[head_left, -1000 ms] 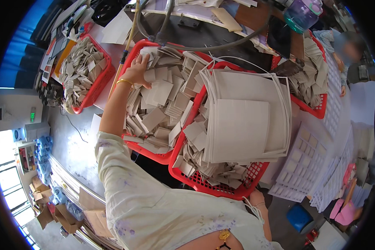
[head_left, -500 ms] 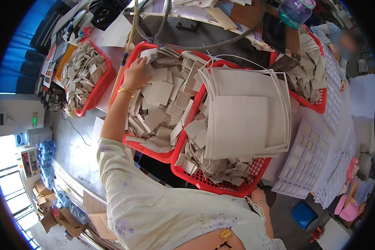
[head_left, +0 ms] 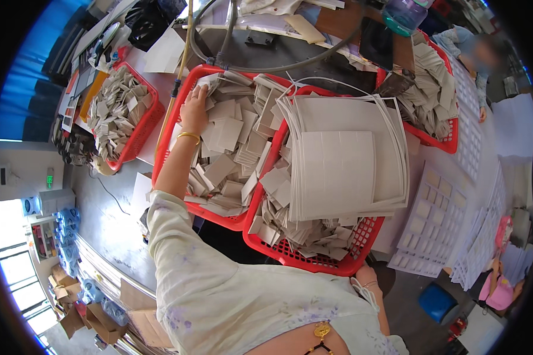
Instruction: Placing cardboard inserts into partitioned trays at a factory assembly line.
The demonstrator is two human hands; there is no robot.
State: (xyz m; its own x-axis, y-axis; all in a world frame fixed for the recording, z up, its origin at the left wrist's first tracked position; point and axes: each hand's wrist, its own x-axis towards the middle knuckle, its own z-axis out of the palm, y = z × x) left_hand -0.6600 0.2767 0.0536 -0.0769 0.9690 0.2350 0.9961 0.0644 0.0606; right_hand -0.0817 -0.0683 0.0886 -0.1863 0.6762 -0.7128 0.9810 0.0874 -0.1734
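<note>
My left hand (head_left: 193,110) rests at the far left corner of a red plastic basket (head_left: 215,219) heaped with small grey-white cardboard pieces (head_left: 227,132). Its fingers stretch forward over the pieces along the inner side of the left rim, with nothing visibly gripped. To the right stands a second red basket (head_left: 290,260), also full of such pieces. Large grey-white cardboard sheets (head_left: 337,171) lie stacked on top of it. My right hand (head_left: 367,278) is low down at this basket's near right corner; its fingers are hidden there.
Another filled red basket (head_left: 137,139) stands left, and one (head_left: 450,139) far right. A thin pole (head_left: 180,68) and a grey hose (head_left: 302,66) are beyond the middle baskets. Punched white sheets (head_left: 426,225) lie right. A person's sleeve (head_left: 456,41) shows far right. A blue stool (head_left: 437,302) stands below.
My left hand has shifted a little left and nearer, toward the basket's left rim, and its fingers have straightened. The view has shifted slightly. My right hand stays at the basket corner.
</note>
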